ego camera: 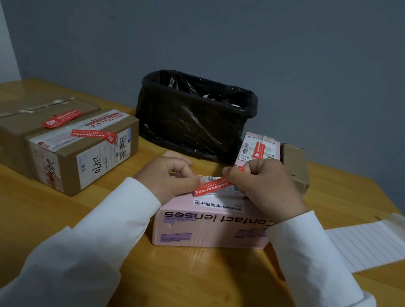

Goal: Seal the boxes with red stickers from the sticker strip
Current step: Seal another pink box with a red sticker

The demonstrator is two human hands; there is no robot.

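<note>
A pink box (211, 223) marked "Contact lenses" lies on the table in front of me. A red sticker (213, 187) stretches slantwise over its top. My right hand (265, 187) pinches the sticker's upper right end. My left hand (173, 178) rests on the box's left side, its thumb pressing the sticker's lower left part. The white backing strip (373, 241) lies on the table at the right, no red stickers visible on it.
Two brown cartons (14, 129) (85, 150) at the left each carry a red sticker. A second pink box (260, 149) with a red sticker and a small brown box (296, 168) stand behind my right hand. A black-lined bin (194, 115) stands at the back.
</note>
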